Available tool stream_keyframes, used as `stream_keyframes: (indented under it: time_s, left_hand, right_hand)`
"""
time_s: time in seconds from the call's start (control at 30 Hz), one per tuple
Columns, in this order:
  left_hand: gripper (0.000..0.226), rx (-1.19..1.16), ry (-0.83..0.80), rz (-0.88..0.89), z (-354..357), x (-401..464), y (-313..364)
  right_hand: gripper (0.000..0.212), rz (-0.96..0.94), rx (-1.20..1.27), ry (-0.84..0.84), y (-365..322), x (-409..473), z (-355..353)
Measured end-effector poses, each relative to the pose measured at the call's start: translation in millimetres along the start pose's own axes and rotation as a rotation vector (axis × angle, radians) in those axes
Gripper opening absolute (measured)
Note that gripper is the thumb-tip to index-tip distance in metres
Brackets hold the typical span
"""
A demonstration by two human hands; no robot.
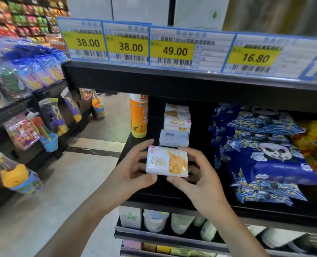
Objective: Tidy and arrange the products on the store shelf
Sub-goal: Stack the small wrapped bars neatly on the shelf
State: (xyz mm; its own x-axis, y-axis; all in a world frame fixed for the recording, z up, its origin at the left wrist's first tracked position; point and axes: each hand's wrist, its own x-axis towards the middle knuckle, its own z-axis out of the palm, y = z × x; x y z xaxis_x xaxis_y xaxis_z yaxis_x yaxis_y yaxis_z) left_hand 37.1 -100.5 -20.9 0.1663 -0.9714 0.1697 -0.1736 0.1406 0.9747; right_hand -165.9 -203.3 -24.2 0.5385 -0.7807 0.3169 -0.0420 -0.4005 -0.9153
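both left hand (pixel 133 169) and right hand (pixel 194 175) grasp mely biscuit pack (pixel 167 162) at shelf (pixel 265 210) front edge; risk: toppling rear stack (pixel 176 127).

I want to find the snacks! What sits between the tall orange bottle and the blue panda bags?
In the head view, a row of white packets stands between the orange bottle and the panda bags, like the packet in the hands.
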Motion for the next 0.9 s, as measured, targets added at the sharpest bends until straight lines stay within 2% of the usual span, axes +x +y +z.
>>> stream_keyframes:
  time_s: [0.1,0.2,0.4,0.53,0.73,0.9]
  left_hand:
    - [0.096,0.133,-0.004,0.042,3.1,-1.5,0.5]
    - [0.098,0.178,0.045,0.085,7.6,-2.1,-0.3]
    - [0.086,0.268,0.152,0.165,10.4,-2.4,-7.6]
    - [0.078,0.354,0.217,0.229,13.5,-2.0,-11.2]
    - [0.054,0.342,0.242,0.286,12.6,-0.6,-9.9]
    - [0.046,0.258,0.230,0.257,11.5,-1.3,-9.3]
  right_hand:
    - [0.067,0.015,0.038,-0.013,1.3,1.4,-1.7]
    - [0.064,0.022,0.054,-0.029,0.2,1.6,-3.2]
    - [0.066,0.025,-0.005,-0.075,-0.9,1.0,-3.5]
    - [0.060,0.024,-0.018,-0.100,-2.9,0.0,-2.0]
    - [0.052,0.066,-0.034,-0.103,-4.9,0.8,2.4]
    - [0.048,0.075,-0.046,-0.114,-6.5,-0.4,3.7]
